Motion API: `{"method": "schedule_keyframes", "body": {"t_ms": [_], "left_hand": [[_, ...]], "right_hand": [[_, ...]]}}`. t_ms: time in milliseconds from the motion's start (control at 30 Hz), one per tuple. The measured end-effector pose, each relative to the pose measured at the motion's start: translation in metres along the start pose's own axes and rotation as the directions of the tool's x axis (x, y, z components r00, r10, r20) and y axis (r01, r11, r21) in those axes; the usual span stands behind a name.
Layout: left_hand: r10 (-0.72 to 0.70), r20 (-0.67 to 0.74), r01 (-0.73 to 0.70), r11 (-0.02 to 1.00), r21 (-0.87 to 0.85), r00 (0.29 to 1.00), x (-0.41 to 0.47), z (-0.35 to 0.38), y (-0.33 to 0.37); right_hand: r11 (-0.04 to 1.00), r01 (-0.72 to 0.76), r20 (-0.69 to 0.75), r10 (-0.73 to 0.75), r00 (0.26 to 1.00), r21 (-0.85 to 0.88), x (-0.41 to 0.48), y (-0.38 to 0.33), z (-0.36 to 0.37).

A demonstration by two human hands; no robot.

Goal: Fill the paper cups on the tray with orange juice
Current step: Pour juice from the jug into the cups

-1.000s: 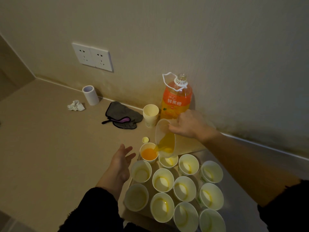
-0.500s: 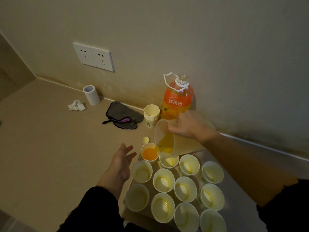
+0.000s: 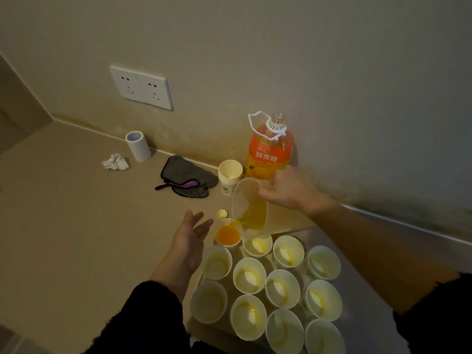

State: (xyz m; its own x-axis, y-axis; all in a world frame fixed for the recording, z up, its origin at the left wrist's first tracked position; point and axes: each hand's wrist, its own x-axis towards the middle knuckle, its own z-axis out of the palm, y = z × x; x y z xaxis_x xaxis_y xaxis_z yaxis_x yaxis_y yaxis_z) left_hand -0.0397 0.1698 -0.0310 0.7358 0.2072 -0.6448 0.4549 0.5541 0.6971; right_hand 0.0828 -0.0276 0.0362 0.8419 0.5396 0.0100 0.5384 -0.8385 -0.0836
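My right hand grips a clear plastic jug tilted to the left, and orange juice runs from its spout into the far-left paper cup, which is nearly full. Several other white paper cups stand in rows on the tray; they hold only traces of juice. My left hand hovers with straight fingers just left of the filling cup, touching nothing. A large orange juice bottle stands uncapped by the wall behind the jug.
A stack of spare paper cups stands left of the bottle, and a small yellow cap lies near the filling cup. Farther left lie a dark cloth, a white roll and a crumpled tissue. Wall sockets sit above.
Juice keeps flowing from the tilted jug into the far-left cup. Both hands hold almost the same positions.
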Motion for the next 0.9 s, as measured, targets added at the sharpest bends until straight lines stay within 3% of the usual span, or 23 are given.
{"method": "schedule_keyframes", "body": {"t_ms": [200,467,900], "left_hand": [[-0.016,0.040,0.017,1.000,-0.010,0.999,-0.001,0.006,0.000],[-0.035,0.040,0.036,0.999,-0.030,0.999,-0.001,0.017,-0.002],[-0.054,0.044,0.055,0.998,-0.022,0.998,-0.011,0.034,-0.017]], "right_hand": [[0.998,0.001,0.015,-0.002,1.000,0.056,-0.004,0.005,-0.003],[0.976,-0.068,-0.099,0.091,0.991,0.208,-0.018,0.030,-0.011],[0.999,-0.045,-0.026,0.045,0.999,-0.030,-0.044,0.055,-0.015]]}}
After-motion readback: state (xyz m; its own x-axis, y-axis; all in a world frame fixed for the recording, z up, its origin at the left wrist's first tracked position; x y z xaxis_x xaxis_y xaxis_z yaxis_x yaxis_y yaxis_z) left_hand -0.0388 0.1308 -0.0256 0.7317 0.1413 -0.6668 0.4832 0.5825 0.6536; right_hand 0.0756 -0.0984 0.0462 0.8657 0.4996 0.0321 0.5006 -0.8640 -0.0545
